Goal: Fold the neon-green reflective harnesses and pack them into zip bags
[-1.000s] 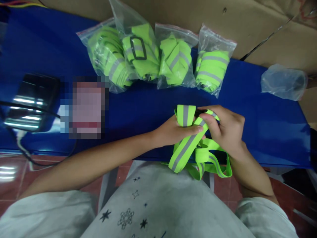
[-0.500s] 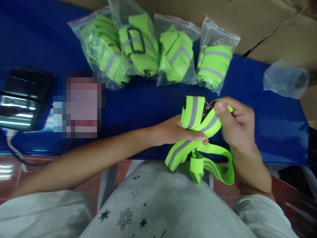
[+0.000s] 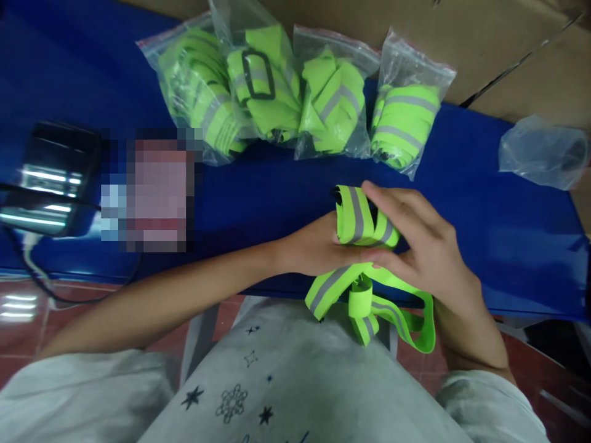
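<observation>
A neon-green reflective strap [image 3: 357,221] with a grey stripe is partly wound into a bundle above the near edge of the blue table [image 3: 277,197]. My left hand [image 3: 318,249] grips the bundle from the left, thumb across it. My right hand [image 3: 415,246] lies over the bundle's right side, fingers wrapped on the strap. Loose loops of the same strap hang down over my lap.
Several clear zip bags [image 3: 323,98] holding folded green straps lie in a row at the table's far side. An empty crumpled plastic bag [image 3: 542,154] lies at the right. A black device [image 3: 50,178] with a cable sits at the left, next to a blurred patch. Cardboard stands behind.
My right hand has brought the strap's end down over the bundle and now covers it. The loose hanging part has shortened slightly.
</observation>
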`<move>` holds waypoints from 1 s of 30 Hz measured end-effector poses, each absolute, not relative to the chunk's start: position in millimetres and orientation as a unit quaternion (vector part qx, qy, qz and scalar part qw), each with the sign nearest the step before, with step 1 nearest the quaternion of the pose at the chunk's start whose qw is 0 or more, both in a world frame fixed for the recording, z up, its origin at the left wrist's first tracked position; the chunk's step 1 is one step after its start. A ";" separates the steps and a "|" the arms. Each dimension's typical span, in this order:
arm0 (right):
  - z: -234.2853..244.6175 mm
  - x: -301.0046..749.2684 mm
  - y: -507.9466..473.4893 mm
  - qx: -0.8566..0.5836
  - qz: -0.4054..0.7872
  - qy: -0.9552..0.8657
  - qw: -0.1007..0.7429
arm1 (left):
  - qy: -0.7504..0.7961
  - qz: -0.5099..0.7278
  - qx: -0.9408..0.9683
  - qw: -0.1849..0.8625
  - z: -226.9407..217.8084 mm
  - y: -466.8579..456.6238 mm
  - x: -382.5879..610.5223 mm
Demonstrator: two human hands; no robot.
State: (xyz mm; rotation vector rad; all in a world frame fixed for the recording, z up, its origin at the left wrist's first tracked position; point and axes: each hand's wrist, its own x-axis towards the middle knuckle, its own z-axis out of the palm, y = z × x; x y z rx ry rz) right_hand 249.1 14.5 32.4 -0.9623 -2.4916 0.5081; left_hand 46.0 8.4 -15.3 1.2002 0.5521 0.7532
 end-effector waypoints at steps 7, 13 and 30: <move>22.4 244.2 15.6 -0.350 0.265 -0.884 0.159 | 0.269 0.316 0.594 0.689 -22.7 3.1 47.6; 20.3 244.6 19.4 -0.372 0.311 -0.843 0.234 | 0.266 0.339 0.463 0.774 -16.3 2.3 51.6; 26.5 240.9 9.5 -0.488 0.380 -0.714 0.328 | 0.186 0.213 0.311 0.908 -4.8 0.1 47.4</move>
